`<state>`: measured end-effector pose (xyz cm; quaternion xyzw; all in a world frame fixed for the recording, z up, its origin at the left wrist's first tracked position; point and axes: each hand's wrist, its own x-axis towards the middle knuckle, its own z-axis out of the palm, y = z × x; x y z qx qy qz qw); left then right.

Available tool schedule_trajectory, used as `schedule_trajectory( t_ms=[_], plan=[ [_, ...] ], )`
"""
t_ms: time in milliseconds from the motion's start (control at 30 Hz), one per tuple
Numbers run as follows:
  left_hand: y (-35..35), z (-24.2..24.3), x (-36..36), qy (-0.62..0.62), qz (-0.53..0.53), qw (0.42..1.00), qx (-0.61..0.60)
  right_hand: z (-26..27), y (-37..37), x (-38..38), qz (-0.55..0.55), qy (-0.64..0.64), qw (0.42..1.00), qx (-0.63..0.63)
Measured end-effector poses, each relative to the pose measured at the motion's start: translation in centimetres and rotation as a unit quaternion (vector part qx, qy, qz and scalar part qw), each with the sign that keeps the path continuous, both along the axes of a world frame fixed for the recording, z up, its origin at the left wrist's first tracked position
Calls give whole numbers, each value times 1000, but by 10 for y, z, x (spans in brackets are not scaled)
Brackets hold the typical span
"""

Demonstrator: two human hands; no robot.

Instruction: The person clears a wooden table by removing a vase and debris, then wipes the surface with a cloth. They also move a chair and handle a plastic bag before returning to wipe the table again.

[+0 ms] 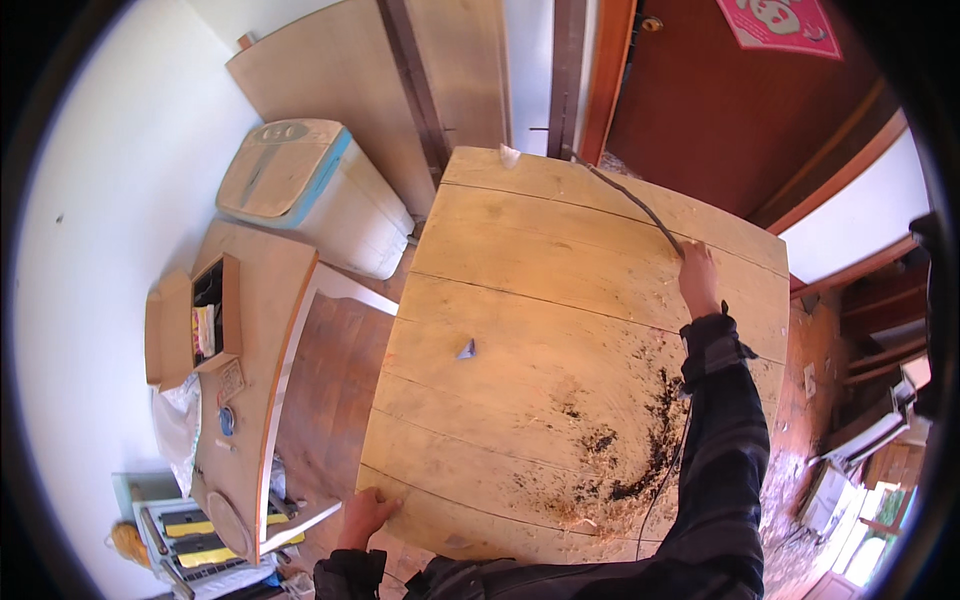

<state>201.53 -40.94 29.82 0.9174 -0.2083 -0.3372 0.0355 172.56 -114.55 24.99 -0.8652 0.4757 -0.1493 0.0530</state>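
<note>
A wooden table [525, 315] of joined planks lies before me. Near its far right part, my right hand [698, 274] is closed around one end of a thin dark stick [637, 201], whose other end reaches the table's far edge. My left hand [370, 511] rests at the near left corner of the tabletop, with no object visible in it; its fingers are partly bent. Dark crumbs and light shavings [637, 480] are scattered over the near right part of the wood. A small grey-blue scrap [467, 349] lies left of the middle, and a whitish scrap [509, 155] sits at the far edge.
To the left stands a side table [259, 262] with an open cardboard box [231, 315] and a roll of tape [226, 421]. Behind it is a dusty twin-tub washing machine [300, 187]. A dark red door [720, 112] is at the back right. A thin cord [660, 491] hangs by my right sleeve.
</note>
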Motion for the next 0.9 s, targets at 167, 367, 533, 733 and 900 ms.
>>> schedule_trajectory(
  t_ms=[167, 367, 533, 733, 900],
  plan=[
    [6, -1, -8, -39, -15, 998, -38, 3, 57, 26, 38, -71, 986, 144],
    [-15, -3, -39, -14, 0, 987, -159, 29, 303, 119, 232, -206, 746, 589],
    [13, 5, -80, 167, 185, 853, -459, 53, 527, 163, 349, -112, 675, 640],
    [171, 3, -107, 206, 277, 793, -502, 61, 714, 162, 409, -40, 613, 675],
    [326, -41, -177, 158, 335, 785, -496, 30, 856, 146, 483, 178, 562, 648]
  ],
)
